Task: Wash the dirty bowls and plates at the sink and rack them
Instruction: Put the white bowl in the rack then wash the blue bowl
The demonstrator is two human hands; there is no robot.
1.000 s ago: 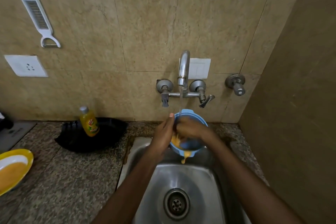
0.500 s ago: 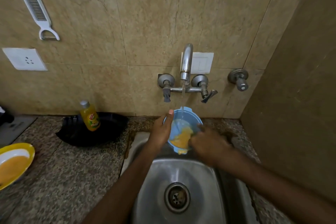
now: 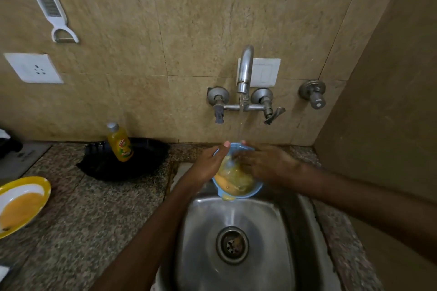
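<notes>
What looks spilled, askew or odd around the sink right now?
Nothing is damaged. The blue bowl, held by the left hand under the running tap, is tipped toward the sink, so orange liquid drips over its near rim. The right hand rubs inside it. The soap bottle leans on the black tray.

Blue bowl with yellow residue, tilted over steel sink, yellow-rimmed dirty plate on counter

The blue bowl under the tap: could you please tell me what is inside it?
Orange-yellow residue with water fills the blue bowl; the right hand rubs inside. Its bottom is covered.
</notes>
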